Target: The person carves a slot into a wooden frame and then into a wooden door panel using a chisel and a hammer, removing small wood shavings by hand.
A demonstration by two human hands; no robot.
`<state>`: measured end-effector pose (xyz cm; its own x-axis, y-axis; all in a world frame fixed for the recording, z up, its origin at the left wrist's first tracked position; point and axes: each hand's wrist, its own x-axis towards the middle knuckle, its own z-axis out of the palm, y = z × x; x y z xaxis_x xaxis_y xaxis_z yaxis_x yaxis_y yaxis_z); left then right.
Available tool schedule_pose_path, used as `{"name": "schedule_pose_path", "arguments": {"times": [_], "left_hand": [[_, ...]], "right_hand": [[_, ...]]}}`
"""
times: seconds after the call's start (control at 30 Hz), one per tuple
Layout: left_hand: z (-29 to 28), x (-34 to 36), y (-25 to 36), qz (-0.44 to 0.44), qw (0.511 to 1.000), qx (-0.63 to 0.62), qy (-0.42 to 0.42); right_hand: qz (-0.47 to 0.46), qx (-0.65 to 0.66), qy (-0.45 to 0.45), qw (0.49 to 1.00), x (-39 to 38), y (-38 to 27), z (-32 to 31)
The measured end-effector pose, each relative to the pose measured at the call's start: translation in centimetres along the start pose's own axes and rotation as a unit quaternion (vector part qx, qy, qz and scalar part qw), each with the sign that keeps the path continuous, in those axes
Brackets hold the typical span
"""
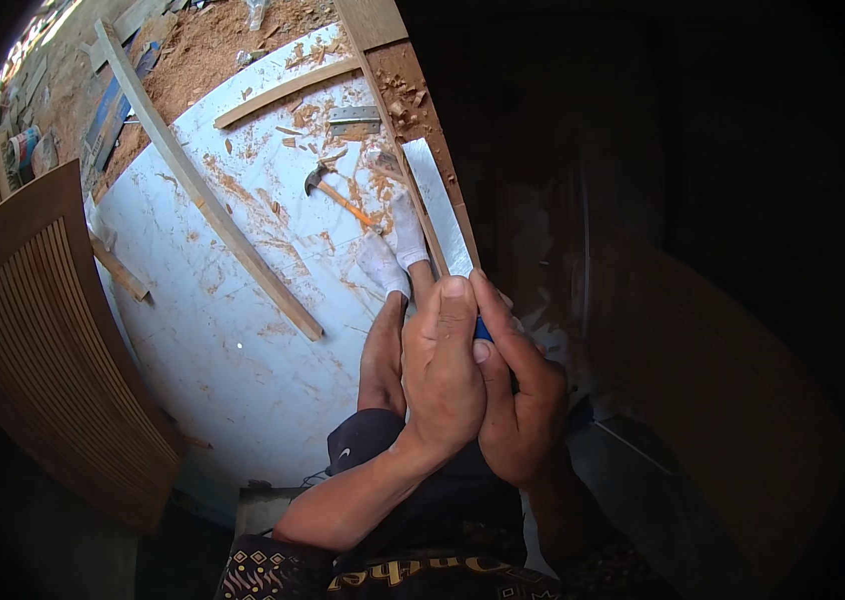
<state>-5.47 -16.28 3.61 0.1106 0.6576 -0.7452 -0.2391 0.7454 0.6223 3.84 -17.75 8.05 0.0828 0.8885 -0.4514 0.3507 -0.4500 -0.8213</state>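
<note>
Both of my hands are closed together around a chisel. Its broad, flat silvery blade (441, 210) points away from me along the wooden piece (393, 85), whose edge has a rough patch of shavings beyond the tip. Between the hands a bit of its blue handle (483, 328) shows; the rest is hidden. My left hand (443, 370) has its thumb laid on top, by the blade's near end. My right hand (523, 395) wraps the handle side, its index finger stretched forward beside the blade.
On the white marbled floor sheet (213, 380) lie a claw hammer (338, 195), metal hinges (355, 122), a long wooden batten (213, 205), a shorter strip (288, 92) and scattered shavings. My socked feet (393, 250) rest beside the wood. A slatted brown panel (53, 330) stands left; the right is dark.
</note>
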Motion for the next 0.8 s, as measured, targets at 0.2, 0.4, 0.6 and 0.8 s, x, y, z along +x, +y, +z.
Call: {"name": "schedule_pose_path", "arguments": {"times": [0.2, 0.4, 0.6, 0.8], "left_hand": [[-0.1, 0.6, 0.0, -0.004, 1.000, -0.002, -0.008], [-0.6, 0.5, 0.7, -0.019, 1.000, -0.005, -0.012], [-0.9, 1.2, 1.5, -0.013, 1.000, -0.013, -0.018], [-0.7, 2.1, 1.3, -0.012, 0.999, -0.045, 0.006]], "right_hand": [[0.014, 0.021, -0.002, 1.000, 0.7, 0.3, 0.2], [-0.003, 0.007, 0.009, 1.000, 0.6, 0.2, 0.8], [-0.026, 0.009, 0.030, 0.999, 1.3, 0.2, 1.5], [-0.047, 0.006, 0.042, 0.998, 1.8, 0.8, 1.9]]}}
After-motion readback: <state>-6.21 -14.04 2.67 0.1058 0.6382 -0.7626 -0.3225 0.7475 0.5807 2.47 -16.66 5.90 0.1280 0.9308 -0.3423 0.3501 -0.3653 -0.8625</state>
